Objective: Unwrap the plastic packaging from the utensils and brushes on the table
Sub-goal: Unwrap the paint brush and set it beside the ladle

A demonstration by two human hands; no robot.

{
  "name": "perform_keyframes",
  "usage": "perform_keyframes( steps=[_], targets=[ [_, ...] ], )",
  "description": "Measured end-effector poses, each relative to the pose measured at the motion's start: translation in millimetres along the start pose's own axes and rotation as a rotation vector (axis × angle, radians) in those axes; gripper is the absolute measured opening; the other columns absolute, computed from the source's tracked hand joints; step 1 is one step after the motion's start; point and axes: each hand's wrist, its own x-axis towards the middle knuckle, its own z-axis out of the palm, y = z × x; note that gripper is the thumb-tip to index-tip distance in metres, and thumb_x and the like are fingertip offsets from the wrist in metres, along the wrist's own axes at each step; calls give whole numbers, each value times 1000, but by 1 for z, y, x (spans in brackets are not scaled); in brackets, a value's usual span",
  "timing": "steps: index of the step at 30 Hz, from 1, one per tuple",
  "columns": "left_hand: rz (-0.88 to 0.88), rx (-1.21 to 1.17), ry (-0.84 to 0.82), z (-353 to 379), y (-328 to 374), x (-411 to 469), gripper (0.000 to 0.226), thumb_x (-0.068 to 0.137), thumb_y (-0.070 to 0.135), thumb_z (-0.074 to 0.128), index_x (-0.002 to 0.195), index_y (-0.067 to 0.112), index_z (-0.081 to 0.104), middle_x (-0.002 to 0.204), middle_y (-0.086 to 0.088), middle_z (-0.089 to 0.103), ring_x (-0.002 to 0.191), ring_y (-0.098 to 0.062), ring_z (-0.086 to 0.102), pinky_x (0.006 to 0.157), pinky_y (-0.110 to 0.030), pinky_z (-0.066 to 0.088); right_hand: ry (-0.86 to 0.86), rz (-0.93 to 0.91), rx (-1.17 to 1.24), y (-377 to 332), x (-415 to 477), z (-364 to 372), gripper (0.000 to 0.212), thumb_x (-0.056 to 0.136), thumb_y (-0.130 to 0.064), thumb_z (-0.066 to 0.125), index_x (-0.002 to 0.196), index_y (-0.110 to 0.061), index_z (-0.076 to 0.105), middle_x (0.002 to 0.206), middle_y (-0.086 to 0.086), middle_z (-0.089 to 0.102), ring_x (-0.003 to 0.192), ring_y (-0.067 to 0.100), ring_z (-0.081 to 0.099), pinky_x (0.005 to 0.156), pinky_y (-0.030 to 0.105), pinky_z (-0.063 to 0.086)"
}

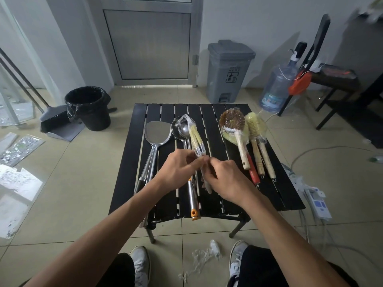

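One wad of loose plastic wrap (205, 255) lies on the floor tiles at bottom centre, between the shoes. At frame centre, the left hand (178, 170) and right hand (226, 179) both pinch the handle end of a wrapped yellow brush bundle (195, 139). Its bristle end reaches over the ladle (177, 125) on the black slatted table (209, 129). A bare spatula (157, 133) lies left of the ladle. Four wrapped brushes (232, 121) lie at right. A grey bin (228, 69) stands beyond.
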Motion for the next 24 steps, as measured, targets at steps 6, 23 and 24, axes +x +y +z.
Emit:
perform_keyframes(
  steps=[6,23,24],
  targets=[
    [-11,-77,-55,-2,1,1,44,106,39,58,99,-3,70,95,-25,73,91,-37,74,87,-55,61,7,7,26,-3,1,0,29,109,-34,45,107,-11,62,78,1,70,60,16,70,56,43,59],
    [-110,-416,65,-8,-3,2,42,104,28,64,102,-14,70,98,-26,76,91,-34,79,82,-42,65,-93,-75,335,11,-9,-9,35,95,-21,73,129,-19,65,95,-5,77,87,9,75,81,29,62],
    [-116,-433,60,-7,-3,2,42,104,27,64,102,-14,70,97,-28,76,90,-34,79,79,-39,65,-67,-94,273,11,-10,-8,38,94,-25,74,131,-19,63,95,-7,77,87,7,75,82,30,63]
  ],
)
